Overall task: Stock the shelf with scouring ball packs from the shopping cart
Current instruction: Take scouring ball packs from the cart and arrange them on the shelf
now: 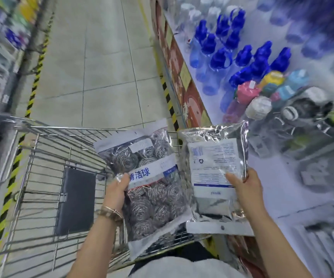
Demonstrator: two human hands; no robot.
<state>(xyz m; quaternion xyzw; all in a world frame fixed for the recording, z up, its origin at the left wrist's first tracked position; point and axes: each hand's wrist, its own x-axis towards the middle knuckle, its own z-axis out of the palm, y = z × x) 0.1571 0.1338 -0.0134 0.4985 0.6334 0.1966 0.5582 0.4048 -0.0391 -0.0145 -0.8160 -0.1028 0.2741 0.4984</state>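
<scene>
1. The left hand's [118,189] fingers [125,179] grasp a front-facing pack [150,187] at its left edge. The thumb lies on the front and the other fingers are hidden behind.
2. The right hand's [242,185] fingers [232,178] grasp a back-facing pack [214,173] near its right edge. The thumb presses on the printed label and the fingertips curl round the edge.
3. Both bare forearms reach forward from the near edge of the view. The left wrist wears a metal bracelet [110,212].
4. There are two scouring ball packs, one in each hand. They are held upright side by side, above the near right corner of the shopping cart [47,157].
5. The front-facing pack is a clear, crinkly bag with a blue and white label. It is filled with round, silvery balls of coiled wire.
6. The back-facing pack is shiny film with a white label bearing a barcode and fine print.
7. The shopping cart is grey metal wire. A flat dark panel [76,199] sits inside it.
8. To the right runs a white shelf [272,177]. At its far end stand rows of clear bottles with blue caps [242,57], too blurred to count.
9. The far floor [102,67] is pale tile.
</scene>
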